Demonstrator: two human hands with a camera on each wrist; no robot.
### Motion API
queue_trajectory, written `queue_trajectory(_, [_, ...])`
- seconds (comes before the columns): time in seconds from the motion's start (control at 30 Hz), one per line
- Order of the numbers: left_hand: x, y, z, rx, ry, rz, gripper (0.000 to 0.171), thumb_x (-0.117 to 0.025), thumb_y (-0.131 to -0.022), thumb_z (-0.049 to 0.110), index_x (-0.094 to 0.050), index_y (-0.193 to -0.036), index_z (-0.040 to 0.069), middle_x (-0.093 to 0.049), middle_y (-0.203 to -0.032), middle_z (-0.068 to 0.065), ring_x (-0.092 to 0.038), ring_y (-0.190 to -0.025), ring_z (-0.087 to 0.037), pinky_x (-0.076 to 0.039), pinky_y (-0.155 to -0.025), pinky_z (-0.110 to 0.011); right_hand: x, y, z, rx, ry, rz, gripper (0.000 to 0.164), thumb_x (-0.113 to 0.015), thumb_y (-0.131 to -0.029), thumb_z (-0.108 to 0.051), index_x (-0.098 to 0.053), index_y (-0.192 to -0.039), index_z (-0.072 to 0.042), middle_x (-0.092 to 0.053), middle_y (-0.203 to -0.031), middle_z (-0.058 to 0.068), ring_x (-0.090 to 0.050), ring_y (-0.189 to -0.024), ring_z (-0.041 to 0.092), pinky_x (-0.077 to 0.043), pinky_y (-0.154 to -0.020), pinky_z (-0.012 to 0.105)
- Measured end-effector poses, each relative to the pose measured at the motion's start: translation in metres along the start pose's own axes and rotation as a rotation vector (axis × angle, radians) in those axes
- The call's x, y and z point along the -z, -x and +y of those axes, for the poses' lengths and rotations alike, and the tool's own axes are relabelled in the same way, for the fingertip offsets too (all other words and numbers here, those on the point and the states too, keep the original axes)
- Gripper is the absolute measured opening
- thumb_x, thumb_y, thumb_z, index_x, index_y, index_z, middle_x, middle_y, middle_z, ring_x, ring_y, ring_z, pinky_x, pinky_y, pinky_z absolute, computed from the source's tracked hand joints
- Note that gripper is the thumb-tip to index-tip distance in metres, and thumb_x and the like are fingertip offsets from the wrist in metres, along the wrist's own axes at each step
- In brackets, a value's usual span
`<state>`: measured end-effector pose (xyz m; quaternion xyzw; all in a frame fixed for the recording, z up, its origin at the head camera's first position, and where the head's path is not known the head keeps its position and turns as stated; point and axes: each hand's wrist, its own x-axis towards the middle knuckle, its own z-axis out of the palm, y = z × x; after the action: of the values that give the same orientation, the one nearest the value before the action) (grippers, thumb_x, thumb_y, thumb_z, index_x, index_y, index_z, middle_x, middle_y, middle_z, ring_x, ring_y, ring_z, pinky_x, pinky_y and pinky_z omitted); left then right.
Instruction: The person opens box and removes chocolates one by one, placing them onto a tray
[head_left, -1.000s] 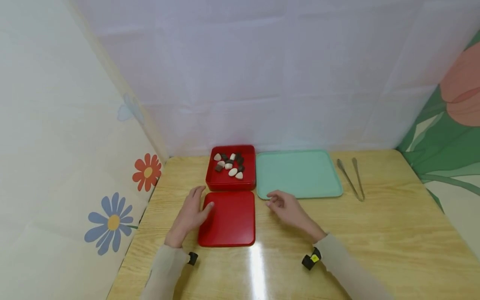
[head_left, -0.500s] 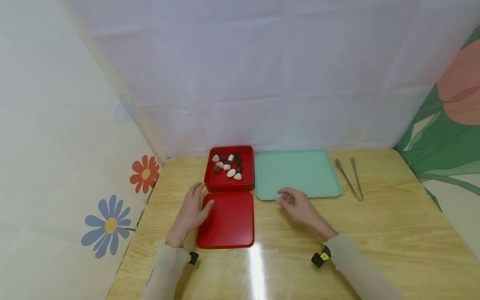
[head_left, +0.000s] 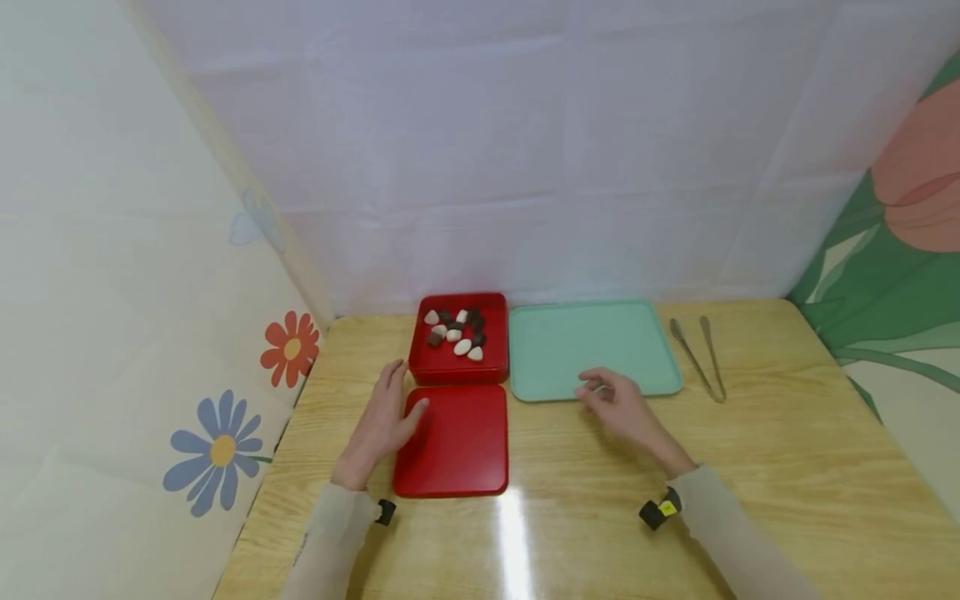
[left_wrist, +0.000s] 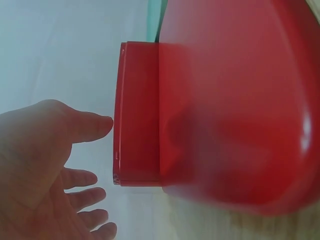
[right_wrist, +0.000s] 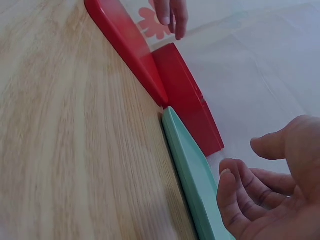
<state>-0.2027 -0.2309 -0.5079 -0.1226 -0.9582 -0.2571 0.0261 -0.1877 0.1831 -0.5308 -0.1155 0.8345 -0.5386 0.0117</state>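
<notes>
My left hand (head_left: 377, 425) hovers at the left side of a flat red lid (head_left: 457, 446), thumb over its edge and fingertips near the corner of the red tin (head_left: 459, 375). It holds nothing; its fingers look relaxed in the left wrist view. Several dark and white candy-like pieces (head_left: 462, 347) lie inside the tin. My right hand (head_left: 618, 407), also holding nothing, is over the front edge of the mint-green tray (head_left: 555, 346), its fingers loosely curled. In the right wrist view a gap shows between thumb and fingers (right_wrist: 240, 200).
Metal tongs (head_left: 708, 367) lie on the wooden table (head_left: 795, 467) right of the tray. A pale cloth wall (head_left: 540, 167) stands directly behind the tin and tray. Flower-printed sheets (head_left: 217, 450) hang at both sides.
My right hand has slid to the right along the tray's front edge. My left hand stays almost in place, and the tin, lid, tray and tongs have not been moved.
</notes>
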Motion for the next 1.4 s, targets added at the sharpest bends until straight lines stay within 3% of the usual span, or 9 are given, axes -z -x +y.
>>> queue_trajectory(0.23, [0.0,-0.002,-0.005,-0.028,-0.033,-0.026,0.083,-0.071,-0.103,0.024,-0.025,-0.165,-0.007,-0.023,-0.173,-0.028,-0.017,-0.161,-0.051,-0.032,-0.125,-0.065,0.012,-0.001,0.009,-0.01,-0.026,0.042,0.037,-0.065,-0.108,-0.013,-0.062,-0.136,0.011,-0.071,-0.11,0.024,-0.076,-0.088,0.037,-0.061,-0.07,0.027])
queue_trajectory(0.5, [-0.003,-0.006,-0.007,-0.075,-0.086,-0.02,0.083,-0.072,-0.102,0.025,-0.029,-0.164,-0.009,-0.026,-0.172,-0.029,-0.023,-0.16,-0.051,-0.034,-0.125,-0.063,0.026,0.004,0.014,-0.036,-0.02,0.07,0.039,-0.064,-0.108,-0.013,-0.059,-0.139,0.011,-0.068,-0.111,0.025,-0.076,-0.091,0.038,-0.062,-0.071,0.028])
queue_trajectory(0.83, [-0.003,-0.009,-0.008,-0.114,-0.136,-0.026,0.084,-0.071,-0.102,0.028,-0.028,-0.164,-0.01,-0.025,-0.173,-0.029,-0.022,-0.161,-0.051,-0.03,-0.128,-0.062,0.051,0.006,0.017,-0.076,-0.011,0.135,0.043,-0.065,-0.108,-0.016,-0.058,-0.141,0.01,-0.069,-0.114,0.026,-0.077,-0.086,0.022,-0.061,-0.074,0.023])
queue_trajectory(1.07, [-0.006,-0.016,-0.009,-0.077,-0.15,-0.107,0.088,-0.067,-0.104,0.033,-0.02,-0.168,-0.005,-0.014,-0.178,-0.023,-0.013,-0.164,-0.046,-0.023,-0.13,-0.063,0.067,0.006,0.024,-0.048,-0.02,0.163,0.042,-0.064,-0.107,-0.011,-0.056,-0.14,0.015,-0.069,-0.11,0.029,-0.076,-0.079,0.017,-0.066,-0.072,0.034])
queue_trajectory(1.4, [-0.01,-0.02,-0.012,-0.088,-0.175,-0.153,0.089,-0.066,-0.105,0.036,-0.018,-0.168,-0.004,-0.012,-0.179,-0.022,-0.012,-0.164,-0.047,-0.02,-0.13,-0.067,0.08,0.006,0.025,-0.08,0.029,0.17,0.045,-0.062,-0.109,-0.014,-0.054,-0.142,0.015,-0.067,-0.116,0.03,-0.075,-0.081,0.017,-0.065,-0.073,0.032])
